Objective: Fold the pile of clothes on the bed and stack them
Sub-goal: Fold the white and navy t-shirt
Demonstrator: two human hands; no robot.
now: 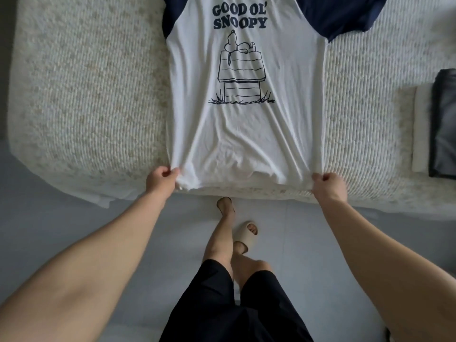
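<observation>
- White T-shirt [246,134] lies flat, print up, on the bed [86,95]; collar and navy sleeves cut off at frame top.
- Left hand [160,180] pinches the left hem corner; right hand [328,181] pinches the right.
- Folded stack [441,124] at bed's right, partly cropped.

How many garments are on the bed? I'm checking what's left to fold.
3: the Snoopy T-shirt spread flat in the middle, plus a dark folded garment atop a cream one at the right edge. Others may lie outside view.
</observation>
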